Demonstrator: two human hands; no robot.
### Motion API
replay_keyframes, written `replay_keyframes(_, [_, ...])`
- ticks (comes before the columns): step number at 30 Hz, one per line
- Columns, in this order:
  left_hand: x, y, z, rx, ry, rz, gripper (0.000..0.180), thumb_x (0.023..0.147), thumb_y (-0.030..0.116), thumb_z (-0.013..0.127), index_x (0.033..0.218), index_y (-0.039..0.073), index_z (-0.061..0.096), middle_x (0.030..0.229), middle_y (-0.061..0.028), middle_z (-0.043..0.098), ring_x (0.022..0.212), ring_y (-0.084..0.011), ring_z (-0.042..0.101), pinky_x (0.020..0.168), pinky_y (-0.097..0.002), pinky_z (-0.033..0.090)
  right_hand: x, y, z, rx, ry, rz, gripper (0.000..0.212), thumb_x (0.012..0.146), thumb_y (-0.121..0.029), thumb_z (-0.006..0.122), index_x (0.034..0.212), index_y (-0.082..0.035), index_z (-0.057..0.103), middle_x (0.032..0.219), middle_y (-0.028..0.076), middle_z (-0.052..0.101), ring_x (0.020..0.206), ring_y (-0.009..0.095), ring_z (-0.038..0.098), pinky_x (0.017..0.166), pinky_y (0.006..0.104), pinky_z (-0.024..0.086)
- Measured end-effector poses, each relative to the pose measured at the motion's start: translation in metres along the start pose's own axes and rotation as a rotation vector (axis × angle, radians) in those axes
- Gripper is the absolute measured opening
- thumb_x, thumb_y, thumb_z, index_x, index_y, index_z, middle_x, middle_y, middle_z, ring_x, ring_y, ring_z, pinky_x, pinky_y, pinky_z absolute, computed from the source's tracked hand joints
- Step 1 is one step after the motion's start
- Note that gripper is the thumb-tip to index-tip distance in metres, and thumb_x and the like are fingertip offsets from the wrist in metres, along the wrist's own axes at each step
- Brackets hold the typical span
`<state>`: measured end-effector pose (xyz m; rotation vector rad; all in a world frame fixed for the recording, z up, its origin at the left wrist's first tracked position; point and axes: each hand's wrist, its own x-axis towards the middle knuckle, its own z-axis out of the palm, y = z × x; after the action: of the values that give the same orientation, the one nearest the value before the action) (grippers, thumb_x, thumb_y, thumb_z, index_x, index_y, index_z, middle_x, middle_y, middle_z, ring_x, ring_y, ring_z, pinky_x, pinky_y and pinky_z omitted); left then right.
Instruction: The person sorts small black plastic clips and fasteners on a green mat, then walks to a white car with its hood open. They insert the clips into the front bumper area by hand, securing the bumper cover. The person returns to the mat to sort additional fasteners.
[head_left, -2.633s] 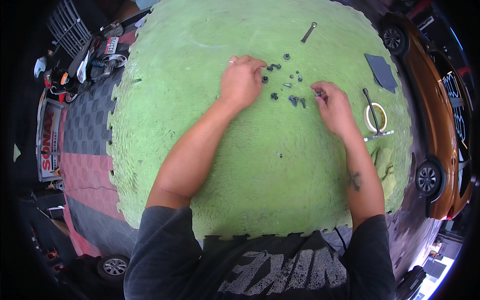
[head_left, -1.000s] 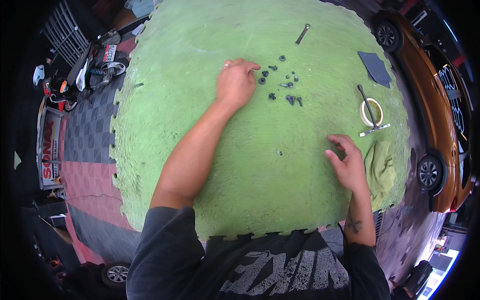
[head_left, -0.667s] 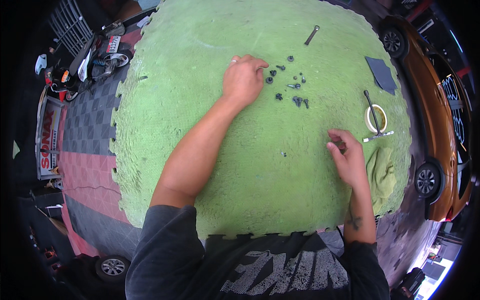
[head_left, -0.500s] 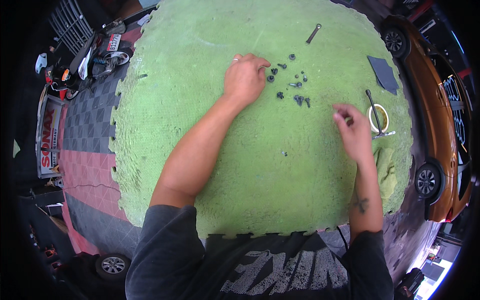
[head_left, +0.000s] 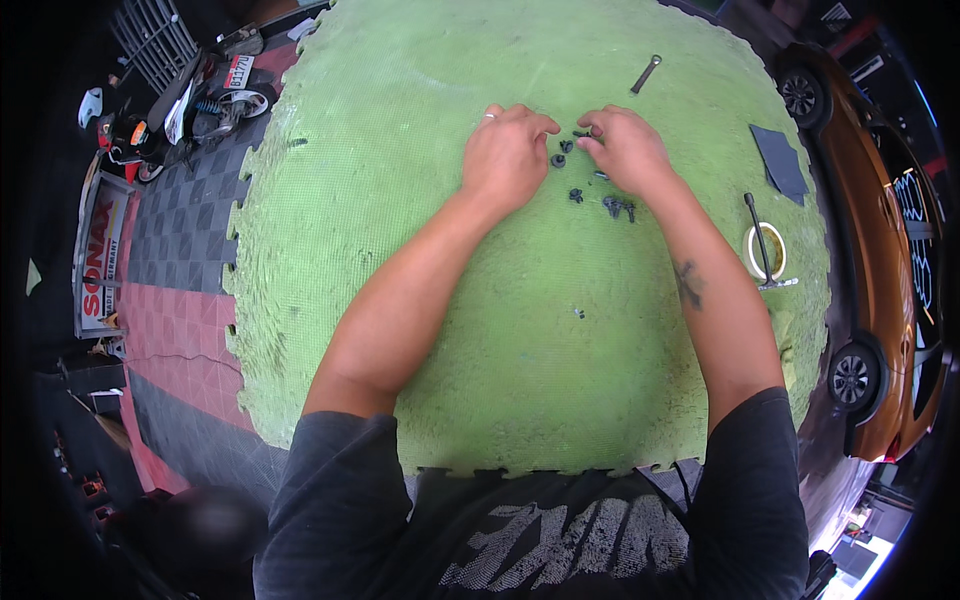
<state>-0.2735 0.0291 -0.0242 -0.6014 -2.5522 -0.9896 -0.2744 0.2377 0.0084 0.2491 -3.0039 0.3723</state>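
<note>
My left hand (head_left: 508,158) rests over the mat left of a loose group of dark bolts and clips. Its fingers are bent but apart, and nothing shows in them. Opposite it, my right hand (head_left: 630,152) reaches over the group, thumb and forefinger apart around a dark bolt (head_left: 582,134); whether they touch it I cannot tell. Between the hands lie a round-headed fastener (head_left: 558,161) and another small one (head_left: 566,146). Nearer me are a black clip (head_left: 575,196) and a cluster of bolts (head_left: 614,206). My right hand hides some of the pieces.
A green foam mat (head_left: 480,360) covers the work surface. Toward its right side lie a wrench (head_left: 646,75), a dark sheet (head_left: 778,163), a tape roll (head_left: 782,250) and a T-handle tool (head_left: 758,232). A motorcycle (head_left: 200,110) stands left, an orange car (head_left: 880,250) right.
My right hand has moved up and left from beside the tape roll to the bolts, now covering several of them. The left hand stays in nearly the same place. The view has shifted slightly.
</note>
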Motion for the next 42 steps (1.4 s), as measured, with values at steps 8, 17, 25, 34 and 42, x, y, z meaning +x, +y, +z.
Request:
replay_keyframes(8, [0.001, -0.001, -0.004, 0.014, -0.005, -0.024, 0.022, 0.097, 0.007, 0.068, 0.111, 0.013, 0.083, 0.113, -0.0092, 0.078, 0.109, -0.0353, 0.066, 0.096, -0.0453, 0.056, -0.042, 0.047, -0.027, 0.387, 0.095, 0.042, 0.018, 0.099, -0.013, 0.074, 0.115, -0.006, 0.079, 0.106, 0.014, 0.080, 0.094, 0.033, 0.075, 0.088, 0.0428, 0.059])
replay_keyframes(17, [0.001, 0.002, 0.004, -0.001, -0.062, -0.035, 0.020, 0.097, 0.008, 0.070, 0.111, 0.013, 0.083, 0.114, -0.0087, 0.078, 0.108, -0.0332, 0.066, 0.096, -0.0446, 0.056, -0.108, 0.049, -0.021, 0.231, -0.009, 0.071, 0.018, 0.099, -0.014, 0.075, 0.114, -0.005, 0.078, 0.106, 0.015, 0.076, 0.098, 0.035, 0.073, 0.090, 0.0441, 0.058])
replay_keyframes(25, [0.000, -0.001, 0.004, 0.011, -0.059, -0.020, 0.020, 0.097, 0.008, 0.070, 0.112, 0.012, 0.083, 0.112, -0.0096, 0.078, 0.104, -0.0334, 0.066, 0.095, -0.0445, 0.056, -0.100, 0.049, -0.022, 0.271, 0.113, 0.058, 0.018, 0.101, -0.008, 0.068, 0.116, -0.005, 0.078, 0.114, 0.017, 0.076, 0.104, 0.038, 0.073, 0.093, 0.0454, 0.057])
replay_keyframes(34, [0.001, 0.003, -0.001, 0.037, -0.080, -0.041, 0.020, 0.098, 0.009, 0.070, 0.112, 0.011, 0.083, 0.114, -0.0097, 0.078, 0.108, -0.0329, 0.067, 0.097, -0.0443, 0.056, -0.077, 0.046, -0.038, 0.294, 0.124, 0.065, 0.021, 0.099, -0.006, 0.070, 0.119, -0.007, 0.078, 0.112, 0.015, 0.077, 0.102, 0.036, 0.073, 0.092, 0.0440, 0.058])
replay_keyframes(42, [0.002, 0.003, -0.001, 0.048, -0.065, -0.036, 0.019, 0.097, 0.010, 0.072, 0.112, 0.011, 0.084, 0.113, -0.0093, 0.078, 0.108, -0.0323, 0.068, 0.097, -0.0441, 0.056, -0.065, 0.027, -0.023, 0.078, 0.054, -0.062, 0.023, 0.095, -0.011, 0.077, 0.117, -0.011, 0.079, 0.107, 0.010, 0.074, 0.112, 0.031, 0.068, 0.099, 0.0436, 0.056])
